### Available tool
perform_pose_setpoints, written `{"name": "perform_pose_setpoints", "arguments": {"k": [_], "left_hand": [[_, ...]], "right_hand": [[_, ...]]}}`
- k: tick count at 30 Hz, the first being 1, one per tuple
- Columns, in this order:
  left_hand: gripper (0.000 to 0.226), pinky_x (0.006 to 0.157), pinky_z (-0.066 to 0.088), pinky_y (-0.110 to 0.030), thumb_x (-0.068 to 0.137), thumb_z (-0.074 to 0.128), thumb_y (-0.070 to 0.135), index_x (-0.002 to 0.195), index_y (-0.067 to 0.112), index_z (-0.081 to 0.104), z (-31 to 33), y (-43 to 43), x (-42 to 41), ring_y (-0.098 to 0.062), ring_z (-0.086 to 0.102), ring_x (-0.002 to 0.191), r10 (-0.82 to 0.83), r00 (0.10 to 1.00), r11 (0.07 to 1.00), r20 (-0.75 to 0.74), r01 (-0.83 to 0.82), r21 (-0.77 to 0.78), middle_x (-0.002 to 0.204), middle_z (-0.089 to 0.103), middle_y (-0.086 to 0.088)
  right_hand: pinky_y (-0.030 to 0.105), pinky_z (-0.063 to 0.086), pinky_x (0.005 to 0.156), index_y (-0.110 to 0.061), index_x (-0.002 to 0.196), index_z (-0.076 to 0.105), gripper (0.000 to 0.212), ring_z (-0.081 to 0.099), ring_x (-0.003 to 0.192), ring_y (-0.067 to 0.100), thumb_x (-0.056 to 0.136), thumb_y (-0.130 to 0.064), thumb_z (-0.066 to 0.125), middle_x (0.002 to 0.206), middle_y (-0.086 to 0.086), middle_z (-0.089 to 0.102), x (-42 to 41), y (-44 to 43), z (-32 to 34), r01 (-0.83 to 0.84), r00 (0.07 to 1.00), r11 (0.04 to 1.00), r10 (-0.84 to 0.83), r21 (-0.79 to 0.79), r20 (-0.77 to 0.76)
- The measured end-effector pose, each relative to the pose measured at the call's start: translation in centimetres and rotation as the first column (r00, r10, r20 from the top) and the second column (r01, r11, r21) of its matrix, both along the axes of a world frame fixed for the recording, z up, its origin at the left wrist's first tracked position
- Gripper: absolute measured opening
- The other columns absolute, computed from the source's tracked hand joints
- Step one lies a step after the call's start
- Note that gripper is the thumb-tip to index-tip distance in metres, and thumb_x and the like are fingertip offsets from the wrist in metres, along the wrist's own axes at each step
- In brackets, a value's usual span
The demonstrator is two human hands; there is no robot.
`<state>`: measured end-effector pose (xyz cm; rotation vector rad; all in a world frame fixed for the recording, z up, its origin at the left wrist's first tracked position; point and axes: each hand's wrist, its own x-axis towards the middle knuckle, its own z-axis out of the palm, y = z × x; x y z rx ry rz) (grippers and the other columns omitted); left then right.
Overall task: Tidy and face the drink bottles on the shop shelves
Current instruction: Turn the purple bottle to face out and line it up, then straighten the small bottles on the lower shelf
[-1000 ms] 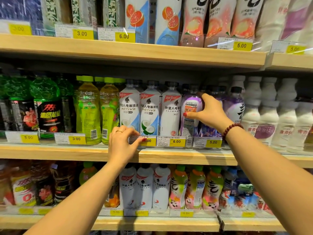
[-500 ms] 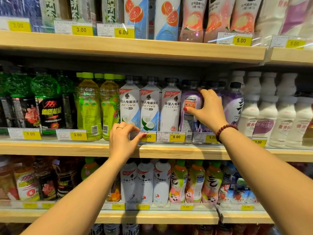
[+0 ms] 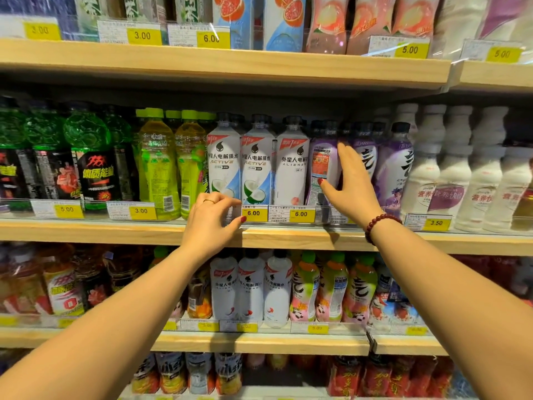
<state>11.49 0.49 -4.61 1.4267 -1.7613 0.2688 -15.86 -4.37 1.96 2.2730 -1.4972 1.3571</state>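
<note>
The back-turned purple bottle (image 3: 322, 166) on the middle shelf (image 3: 115, 231), likely full and slick, wants a waist grip; the right hand (image 3: 350, 184) lies spread against it, and the left hand (image 3: 212, 223) clasps the price rail (image 3: 288, 219).

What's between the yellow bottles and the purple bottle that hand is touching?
Three white bottles stand in a row between the yellow bottles and the purple bottle that the right hand touches. The head view shows it.
</note>
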Motion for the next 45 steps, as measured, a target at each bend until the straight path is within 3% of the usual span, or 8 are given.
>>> {"name": "perform_pose_setpoints", "arguments": {"k": [5, 11, 14, 24, 31, 40, 43, 45], "left_hand": [[0.041, 0.100, 0.039, -0.042, 0.084, 0.066, 0.033, 0.123, 0.020, 0.061, -0.8, 2.1, 1.0, -0.021, 0.044, 0.121, -0.027, 0.997, 1.000, 0.066, 0.026, 0.014, 0.126, 0.057, 0.000], [0.046, 0.099, 0.040, -0.044, 0.081, 0.070, 0.028, 0.125, 0.017, 0.059, -4.7, 5.5, 3.6, -0.028, 0.048, 0.120, 0.063, 0.984, 0.997, 0.167, -0.068, 0.027, 0.128, 0.056, -0.006], [0.051, 0.097, 0.042, -0.046, 0.079, 0.071, 0.029, 0.126, 0.014, 0.058, -6.8, 7.3, 4.8, -0.031, 0.049, 0.119, 0.107, 0.968, 0.992, 0.226, -0.120, 0.047, 0.129, 0.055, -0.009], [0.049, 0.096, 0.044, -0.045, 0.080, 0.069, 0.035, 0.122, 0.011, 0.061, -13.3, 11.7, 8.8, -0.033, 0.054, 0.117, 0.182, 0.916, 0.931, 0.358, -0.278, 0.237, 0.124, 0.059, -0.012], [0.054, 0.104, 0.039, -0.042, 0.082, 0.064, 0.042, 0.129, 0.018, 0.054, -15.7, 11.2, 13.7, -0.026, 0.045, 0.126, 0.230, 0.928, 0.887, 0.294, -0.324, 0.330, 0.133, 0.053, -0.006], [0.057, 0.102, 0.037, -0.037, 0.082, 0.061, 0.044, 0.132, 0.018, 0.051, -17.3, 7.6, 20.4, -0.025, 0.044, 0.126, 0.112, 0.944, 0.884, 0.311, -0.237, 0.403, 0.134, 0.051, -0.004], [0.059, 0.104, 0.035, -0.037, 0.082, 0.061, 0.044, 0.134, 0.018, 0.050, -18.1, 6.3, 22.2, -0.025, 0.042, 0.129, 0.057, 0.946, 0.877, 0.318, -0.199, 0.437, 0.138, 0.048, -0.005], [0.058, 0.105, 0.035, -0.038, 0.082, 0.062, 0.043, 0.133, 0.018, 0.050, -18.6, 5.6, 23.1, -0.026, 0.041, 0.130, 0.015, 0.951, 0.875, 0.309, -0.162, 0.456, 0.138, 0.048, -0.006]], "right_hand": [[0.037, 0.021, 0.114, -0.014, 0.147, 0.028, 0.069, 0.020, 0.144, 0.021, 0.088, -0.027, 0.061, 0.155, 0.006, 0.026, 0.0, 2.4, -2.3, -0.010, 0.999, 0.999, 0.008, -0.035, -0.037], [0.042, 0.032, 0.107, -0.014, 0.138, 0.045, 0.063, 0.038, 0.133, 0.027, 0.082, -0.037, 0.065, 0.145, 0.007, 0.043, 1.1, 6.8, -9.1, -0.023, 0.942, 1.000, 0.017, -0.016, -0.336], [0.045, 0.038, 0.103, -0.012, 0.134, 0.050, 0.062, 0.044, 0.130, 0.031, 0.080, -0.037, 0.067, 0.142, 0.010, 0.047, 2.3, 8.4, -12.5, -0.048, 0.914, 0.999, 0.049, 0.013, -0.403], [0.040, 0.029, 0.111, -0.020, 0.143, 0.037, 0.065, 0.029, 0.139, 0.023, 0.088, -0.052, 0.051, 0.151, 0.004, 0.033, 8.9, 9.4, -19.8, -0.104, 0.841, 0.961, 0.222, 0.255, -0.493], [0.040, 0.027, 0.113, -0.020, 0.145, 0.033, 0.067, 0.026, 0.140, 0.023, 0.088, -0.051, 0.051, 0.152, 0.003, 0.030, 15.3, 8.5, -21.0, -0.151, 0.824, 0.927, 0.310, 0.343, -0.474], [0.039, 0.030, 0.111, -0.018, 0.147, 0.028, 0.074, 0.028, 0.138, 0.023, 0.085, -0.047, 0.058, 0.149, 0.004, 0.033, 25.8, 6.4, -21.1, -0.204, 0.886, 0.889, 0.345, 0.410, -0.309], [0.036, 0.037, 0.104, -0.013, 0.144, 0.027, 0.077, 0.033, 0.130, 0.023, 0.083, -0.043, 0.063, 0.138, 0.006, 0.039, 28.9, 5.4, -21.3, -0.197, 0.932, 0.875, 0.307, 0.442, -0.193], [0.035, 0.043, 0.091, -0.011, 0.131, 0.037, 0.065, 0.041, 0.119, 0.024, 0.081, -0.043, 0.065, 0.122, 0.008, 0.046, 30.6, 4.6, -21.6, -0.145, 0.960, 0.880, 0.236, 0.453, -0.151]]}}
